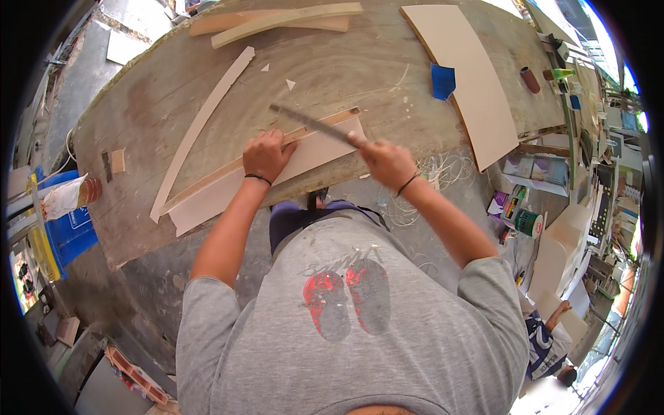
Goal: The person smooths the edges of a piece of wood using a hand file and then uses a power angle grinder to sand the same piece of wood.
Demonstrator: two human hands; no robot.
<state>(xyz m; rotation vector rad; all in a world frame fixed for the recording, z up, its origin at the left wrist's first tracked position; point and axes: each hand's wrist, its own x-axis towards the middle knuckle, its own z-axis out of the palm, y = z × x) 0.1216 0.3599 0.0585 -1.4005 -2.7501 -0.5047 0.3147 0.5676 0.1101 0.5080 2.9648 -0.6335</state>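
Note:
My right hand (389, 163) is closed round the handle of a long, flat, dark file (311, 123). The blade points up and left, crossing the edge of a narrow board piece (214, 188) with a pale face and a brown wooden edge. This piece lies slantwise along the table's near edge. My left hand (267, 153) is closed over its middle and grips it, the thumb toward the file. Left of the board piece, a thin curved pale strip (200, 128) lies on the table.
The big worn table (152, 104) bears curved wooden strips (290, 22) at the back, a wide curved pale panel (460, 69), blue sandpaper (443, 81) and a reddish-brown roll (530, 79). Tangled pale strands (436, 173) and a green can (528, 223) are beyond its near edge. Another person (546, 342) is at lower right.

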